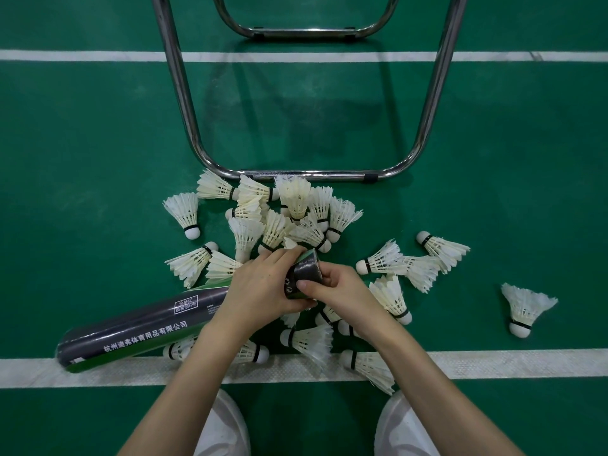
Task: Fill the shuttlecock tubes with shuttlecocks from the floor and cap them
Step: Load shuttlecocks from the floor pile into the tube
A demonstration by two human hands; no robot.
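Black tube [304, 277] points away, upward, gripped by left hand [260, 287] and right hand [339, 289] fingers [304, 285].

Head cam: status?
Both hands, left and right, grip upright tube. Second tube lies on floor. Shuttlecocks loose all round; none blocking.

Bare forearms [184, 386], no sleeves; white shoes [227, 426] below.

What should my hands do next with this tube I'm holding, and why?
Probably free the right hand and pick a nearby shuttlecock to slide in. Both hands, the left hand too, grip the dark tube, neither holds a shuttlecock, and many lie loose on the green floor. How full the tube is cannot be seen.
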